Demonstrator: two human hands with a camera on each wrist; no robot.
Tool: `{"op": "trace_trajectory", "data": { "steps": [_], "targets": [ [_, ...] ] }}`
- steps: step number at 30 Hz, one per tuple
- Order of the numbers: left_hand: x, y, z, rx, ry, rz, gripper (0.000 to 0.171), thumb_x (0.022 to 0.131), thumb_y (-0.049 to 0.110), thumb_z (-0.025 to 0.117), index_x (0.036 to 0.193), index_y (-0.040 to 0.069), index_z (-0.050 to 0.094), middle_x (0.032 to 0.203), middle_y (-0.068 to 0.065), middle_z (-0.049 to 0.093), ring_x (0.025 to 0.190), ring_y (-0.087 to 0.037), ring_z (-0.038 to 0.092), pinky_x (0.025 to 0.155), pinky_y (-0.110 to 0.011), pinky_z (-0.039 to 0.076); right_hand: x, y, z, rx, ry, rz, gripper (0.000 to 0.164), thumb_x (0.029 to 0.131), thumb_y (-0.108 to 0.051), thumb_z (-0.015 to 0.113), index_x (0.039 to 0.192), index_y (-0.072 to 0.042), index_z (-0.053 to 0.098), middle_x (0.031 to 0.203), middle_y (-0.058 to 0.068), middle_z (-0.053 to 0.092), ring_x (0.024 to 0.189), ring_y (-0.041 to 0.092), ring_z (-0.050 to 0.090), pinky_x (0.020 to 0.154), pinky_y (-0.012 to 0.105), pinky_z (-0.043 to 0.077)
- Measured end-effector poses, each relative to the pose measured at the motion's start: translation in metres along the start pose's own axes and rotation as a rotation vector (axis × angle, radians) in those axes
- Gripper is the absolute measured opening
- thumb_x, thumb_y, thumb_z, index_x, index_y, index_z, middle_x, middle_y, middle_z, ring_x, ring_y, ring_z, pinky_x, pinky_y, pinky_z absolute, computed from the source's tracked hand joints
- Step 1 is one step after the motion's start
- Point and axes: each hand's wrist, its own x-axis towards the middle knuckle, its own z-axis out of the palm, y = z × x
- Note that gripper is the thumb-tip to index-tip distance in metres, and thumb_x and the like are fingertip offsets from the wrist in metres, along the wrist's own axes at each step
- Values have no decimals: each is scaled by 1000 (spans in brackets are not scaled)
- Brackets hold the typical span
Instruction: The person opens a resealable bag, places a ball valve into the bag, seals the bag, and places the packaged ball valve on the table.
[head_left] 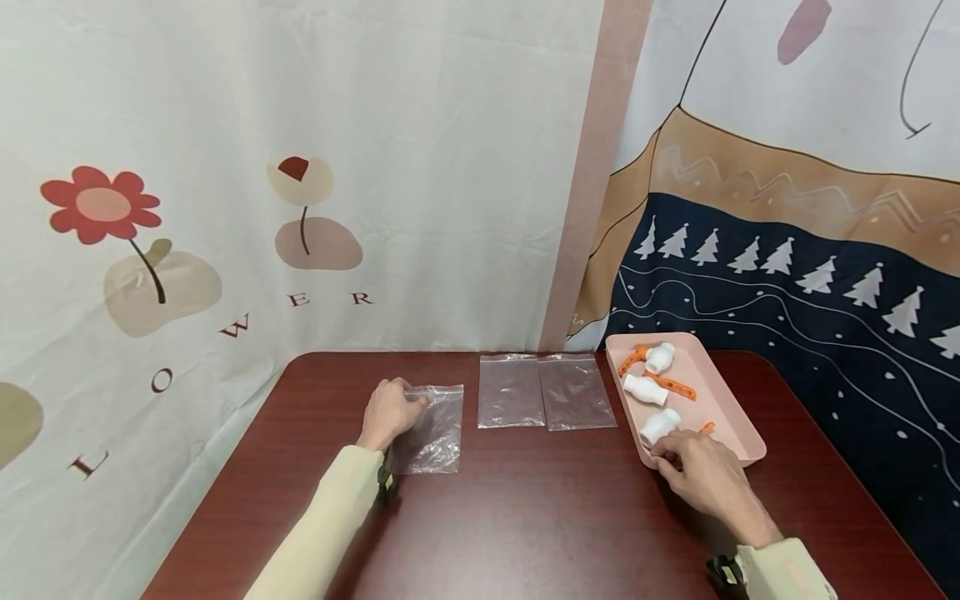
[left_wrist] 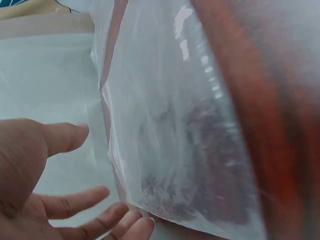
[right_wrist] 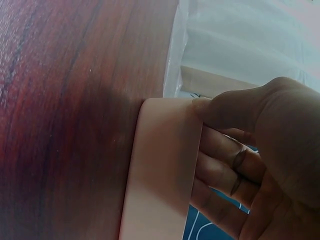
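Observation:
My left hand (head_left: pixel 392 414) hovers at the left side of a clear zip bag (head_left: pixel 442 425), fingers loosely spread. In the left wrist view the bag (left_wrist: pixel 165 130) lies beside the fingertips with nothing gripped; whether they touch it is unclear. At the near left corner of a pink tray (head_left: pixel 723 400), my right hand (head_left: pixel 705 471) grips the rim. The right wrist view shows its thumb at the edge of the tray wall (right_wrist: pixel 162 160) and the fingers inside, tips hidden. Near these fingers lies a white bottle-shaped piece (head_left: pixel 660 427).
Two more clear bags, one left (head_left: pixel 510 392) and one right (head_left: pixel 576 392), lie side by side at the back. The tray also holds white pieces (head_left: pixel 647 389) and orange strips (head_left: pixel 675 386). A printed curtain (head_left: pixel 450 167) hangs behind the brown table (head_left: pixel 517 517).

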Motion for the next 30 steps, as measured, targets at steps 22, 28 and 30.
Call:
{"op": "trace_trajectory", "data": {
  "steps": [22, 28, 30],
  "targets": [
    [32, 4, 3, 93, -141, -259, 41, 87, 46, 77, 86, 5, 73, 91, -18, 71, 70, -28, 62, 54, -37, 47, -2, 0, 2, 0, 13, 14, 12, 83, -14, 82, 83, -25, 75, 73, -12, 59, 66, 2, 50, 58, 26, 41],
    [33, 6, 3, 64, -147, -277, 43, 87, 44, 79, 94, 2, 73, 86, -17, 71, 67, -27, 60, 52, -37, 46, -2, 0, 1, -1, 18, 14, 13, 83, -14, 82, 83, -24, 76, 73, -11, 60, 67, 2, 50, 58, 26, 41],
    [33, 5, 3, 42, -136, -284, 45, 86, 43, 80, 100, 0, 72, 90, -19, 72, 69, -28, 62, 54, -39, 47, -2, 0, 1, 0, 14, 16, 12, 83, -14, 82, 83, -24, 76, 73, -11, 60, 67, 2, 50, 58, 26, 41]
  ]
}}
